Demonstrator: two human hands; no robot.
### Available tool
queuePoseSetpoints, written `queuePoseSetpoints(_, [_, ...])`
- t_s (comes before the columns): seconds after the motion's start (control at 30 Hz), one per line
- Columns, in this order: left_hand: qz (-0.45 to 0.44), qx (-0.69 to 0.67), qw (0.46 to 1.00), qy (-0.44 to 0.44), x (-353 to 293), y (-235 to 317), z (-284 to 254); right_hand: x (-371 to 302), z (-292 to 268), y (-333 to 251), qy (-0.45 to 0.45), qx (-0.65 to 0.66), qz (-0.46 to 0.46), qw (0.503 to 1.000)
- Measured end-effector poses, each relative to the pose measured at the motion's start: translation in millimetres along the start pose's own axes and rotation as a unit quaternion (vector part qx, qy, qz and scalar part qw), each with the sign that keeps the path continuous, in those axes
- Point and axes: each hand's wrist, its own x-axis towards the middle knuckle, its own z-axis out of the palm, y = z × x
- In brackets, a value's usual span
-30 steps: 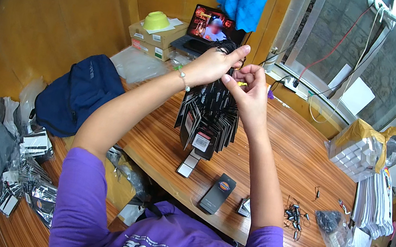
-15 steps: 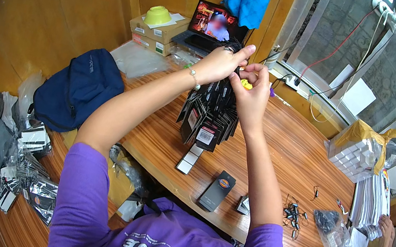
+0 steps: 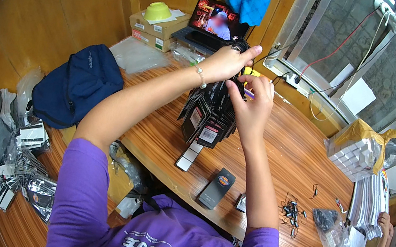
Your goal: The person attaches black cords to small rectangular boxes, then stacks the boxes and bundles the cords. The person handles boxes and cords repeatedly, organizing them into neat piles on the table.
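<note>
My left hand point(image 3: 230, 62) is closed around the black strings point(image 3: 237, 45) at the top of a thick bundle of black hang tags point(image 3: 210, 115). The tags dangle from it above the table, and some carry white barcode stickers. Fingers bent, my right hand point(image 3: 255, 100) pinches at the strings just below my left, its thumb against the bundle; the fingertips are partly hidden. Beneath the bundle lies a strip of white labels point(image 3: 185, 160). Nearer to me sits a stack of black tags point(image 3: 217, 188), with a smaller stack point(image 3: 241, 202) beside it.
Loose black strings point(image 3: 293, 212) and a plastic bag point(image 3: 331, 227) lie at the right, near a wrapped block of white boxes point(image 3: 355, 152). A laptop point(image 3: 215, 21) and cartons point(image 3: 159, 28) stand behind. Left are a navy bag point(image 3: 78, 88) and bagged tags point(image 3: 36, 180). Another person's hand point(image 3: 385, 225) shows far right.
My right hand has shifted slightly down and right, its fingers a little further from my left hand. The hanging tags have swung slightly. My left hand still grips the strings.
</note>
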Motion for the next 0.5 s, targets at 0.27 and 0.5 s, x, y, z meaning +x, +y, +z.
queuePoseSetpoints(0.27, [0.022,0.018,1.000,-0.007,-2,1,1,8,2,13,-0.059,0.079,0.101,0.990])
queuePoseSetpoints(0.5, [0.068,0.005,0.998,-0.006,2,-9,7,17,-4,20,-0.067,0.202,0.180,0.960])
